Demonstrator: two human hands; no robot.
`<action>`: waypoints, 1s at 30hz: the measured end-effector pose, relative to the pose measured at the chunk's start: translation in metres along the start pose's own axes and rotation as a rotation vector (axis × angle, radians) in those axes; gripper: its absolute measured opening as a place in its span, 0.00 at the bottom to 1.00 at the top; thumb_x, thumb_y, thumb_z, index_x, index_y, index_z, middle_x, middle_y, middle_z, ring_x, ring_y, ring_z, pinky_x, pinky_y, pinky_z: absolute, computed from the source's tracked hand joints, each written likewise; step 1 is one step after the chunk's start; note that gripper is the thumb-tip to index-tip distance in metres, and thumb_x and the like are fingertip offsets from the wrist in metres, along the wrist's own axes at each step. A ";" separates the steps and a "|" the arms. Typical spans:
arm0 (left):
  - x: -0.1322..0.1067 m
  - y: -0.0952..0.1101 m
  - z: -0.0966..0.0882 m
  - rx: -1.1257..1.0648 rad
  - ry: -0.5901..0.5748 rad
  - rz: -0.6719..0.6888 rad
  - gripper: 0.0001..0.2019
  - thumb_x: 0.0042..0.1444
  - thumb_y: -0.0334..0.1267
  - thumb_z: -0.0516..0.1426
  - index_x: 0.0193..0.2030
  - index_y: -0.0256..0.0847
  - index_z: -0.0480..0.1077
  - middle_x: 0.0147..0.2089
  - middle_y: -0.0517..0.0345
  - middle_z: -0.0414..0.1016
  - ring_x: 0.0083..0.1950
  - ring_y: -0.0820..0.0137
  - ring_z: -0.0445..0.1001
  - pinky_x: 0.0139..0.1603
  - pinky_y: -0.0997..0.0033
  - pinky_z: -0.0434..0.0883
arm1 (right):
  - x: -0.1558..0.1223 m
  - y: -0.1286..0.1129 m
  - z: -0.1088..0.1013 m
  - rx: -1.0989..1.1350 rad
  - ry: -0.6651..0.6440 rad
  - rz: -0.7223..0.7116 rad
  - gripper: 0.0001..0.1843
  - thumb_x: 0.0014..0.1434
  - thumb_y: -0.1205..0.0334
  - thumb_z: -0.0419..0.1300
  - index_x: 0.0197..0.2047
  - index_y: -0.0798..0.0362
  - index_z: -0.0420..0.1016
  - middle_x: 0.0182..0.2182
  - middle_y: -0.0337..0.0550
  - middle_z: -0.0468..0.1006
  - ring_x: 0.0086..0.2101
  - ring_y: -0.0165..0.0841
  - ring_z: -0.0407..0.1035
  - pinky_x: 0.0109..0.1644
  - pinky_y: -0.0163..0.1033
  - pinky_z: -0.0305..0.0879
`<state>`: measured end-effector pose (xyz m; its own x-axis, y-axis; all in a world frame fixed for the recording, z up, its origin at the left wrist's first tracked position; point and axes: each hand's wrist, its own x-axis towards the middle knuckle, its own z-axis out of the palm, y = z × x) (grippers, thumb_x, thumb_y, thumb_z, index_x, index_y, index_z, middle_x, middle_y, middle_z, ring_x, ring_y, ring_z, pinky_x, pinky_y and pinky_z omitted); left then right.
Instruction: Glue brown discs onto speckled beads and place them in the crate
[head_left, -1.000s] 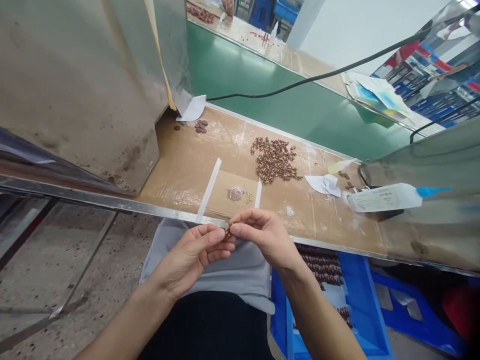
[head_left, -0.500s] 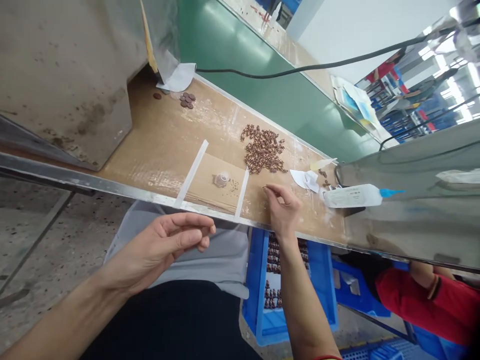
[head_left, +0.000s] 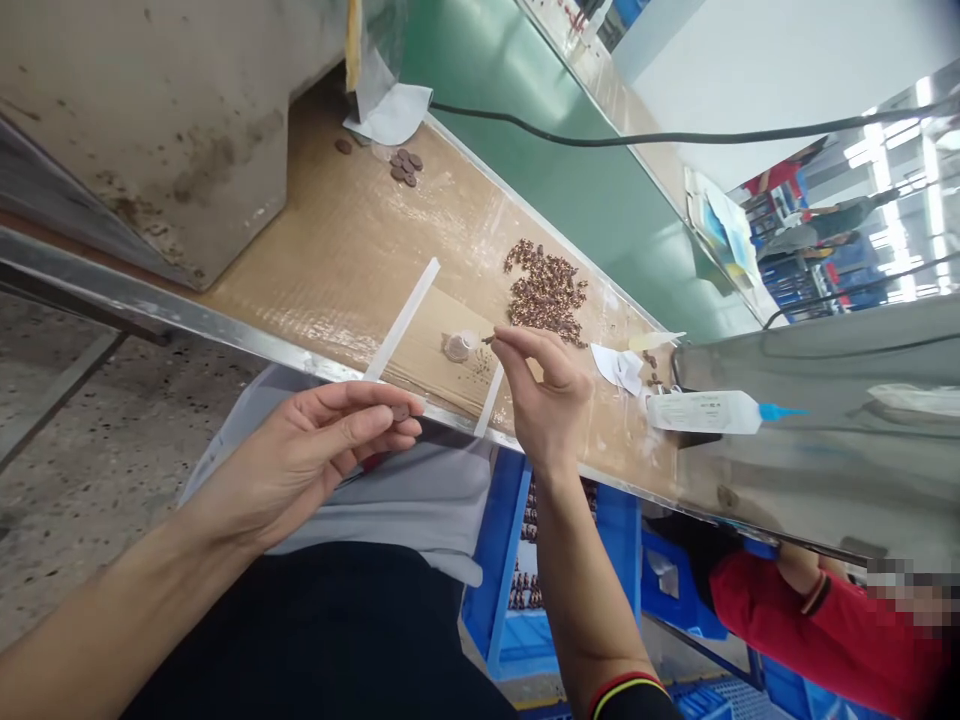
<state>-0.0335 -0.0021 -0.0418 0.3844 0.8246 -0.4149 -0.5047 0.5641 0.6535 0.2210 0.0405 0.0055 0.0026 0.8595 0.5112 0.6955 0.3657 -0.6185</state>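
Note:
Between the thumb and fingers of my left hand (head_left: 322, 445), near the table's front edge, is a small brown disc (head_left: 400, 412). My right hand (head_left: 551, 400) pinches a tiny dark piece (head_left: 488, 340) at its fingertips, too small to name. It hovers just right of a clear, glue-like blob (head_left: 460, 346) on a taped cardboard sheet (head_left: 420, 335). Dark specks (head_left: 475, 367) dot the cardboard beside the blob. Behind my right hand lies a pile of small shiny copper-brown pieces (head_left: 551, 285). Several more brown discs (head_left: 406, 166) sit at the table's far left.
A white bottle with a blue tip (head_left: 705, 412) lies at the right, near folded white paper (head_left: 616, 368). Below the table, a blue crate (head_left: 525, 640) holds rows of small brown pieces. A metal housing (head_left: 150, 130) stands at the left. A co-worker's red sleeve (head_left: 787, 610) shows at lower right.
My right hand has moved left from the bare tabletop to the blob, carrying the tiny piece. The brown disc now shows in my left hand. The view has shifted slightly.

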 end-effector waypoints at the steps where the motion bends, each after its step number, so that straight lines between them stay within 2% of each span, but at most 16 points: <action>1: 0.000 0.000 -0.001 -0.016 0.004 0.005 0.09 0.61 0.42 0.78 0.47 0.47 0.91 0.53 0.52 0.92 0.46 0.68 0.90 0.52 0.79 0.86 | 0.001 0.000 0.003 -0.031 -0.012 -0.023 0.08 0.76 0.64 0.69 0.50 0.42 0.91 0.46 0.39 0.91 0.48 0.38 0.85 0.56 0.48 0.83; 5: -0.003 -0.002 -0.005 -0.035 0.006 0.011 0.11 0.61 0.41 0.78 0.49 0.46 0.91 0.50 0.51 0.92 0.46 0.67 0.90 0.50 0.79 0.86 | 0.002 0.008 0.010 -0.111 -0.047 -0.106 0.09 0.79 0.62 0.67 0.49 0.42 0.90 0.45 0.39 0.91 0.47 0.39 0.84 0.55 0.49 0.82; 10: -0.004 -0.004 -0.008 -0.051 -0.010 0.013 0.10 0.61 0.39 0.78 0.48 0.45 0.90 0.54 0.51 0.91 0.48 0.66 0.90 0.55 0.74 0.87 | 0.001 0.011 0.013 -0.154 -0.085 -0.120 0.11 0.81 0.61 0.64 0.51 0.41 0.90 0.47 0.41 0.91 0.47 0.40 0.83 0.56 0.51 0.81; 13: -0.003 -0.005 -0.007 -0.054 -0.026 0.014 0.10 0.61 0.40 0.78 0.48 0.45 0.90 0.52 0.50 0.91 0.47 0.66 0.89 0.54 0.73 0.87 | 0.000 0.011 0.014 -0.153 -0.104 -0.135 0.11 0.81 0.61 0.64 0.51 0.40 0.90 0.48 0.40 0.91 0.47 0.41 0.83 0.56 0.52 0.80; 17: -0.003 -0.004 -0.006 -0.050 -0.022 0.011 0.12 0.61 0.40 0.78 0.49 0.43 0.90 0.51 0.49 0.91 0.45 0.66 0.88 0.50 0.74 0.86 | 0.000 0.013 0.015 -0.189 -0.115 -0.164 0.12 0.82 0.62 0.63 0.51 0.40 0.90 0.47 0.41 0.91 0.47 0.41 0.82 0.55 0.51 0.80; 24: -0.003 -0.002 -0.005 -0.094 -0.028 0.008 0.09 0.62 0.39 0.78 0.48 0.43 0.90 0.54 0.49 0.91 0.47 0.66 0.89 0.54 0.74 0.86 | 0.000 0.013 0.015 -0.205 -0.109 -0.188 0.12 0.82 0.61 0.63 0.52 0.39 0.90 0.48 0.40 0.91 0.47 0.41 0.81 0.54 0.51 0.80; 30: -0.003 -0.003 -0.008 -0.090 -0.033 0.004 0.09 0.64 0.39 0.77 0.49 0.44 0.90 0.51 0.50 0.91 0.46 0.66 0.88 0.53 0.72 0.86 | 0.000 0.012 0.015 -0.204 -0.096 -0.192 0.12 0.81 0.62 0.63 0.51 0.39 0.90 0.47 0.39 0.91 0.47 0.41 0.82 0.55 0.52 0.81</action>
<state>-0.0389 -0.0059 -0.0477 0.4063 0.8261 -0.3905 -0.5732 0.5632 0.5951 0.2191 0.0502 -0.0110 -0.2037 0.8150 0.5425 0.8067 0.4536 -0.3787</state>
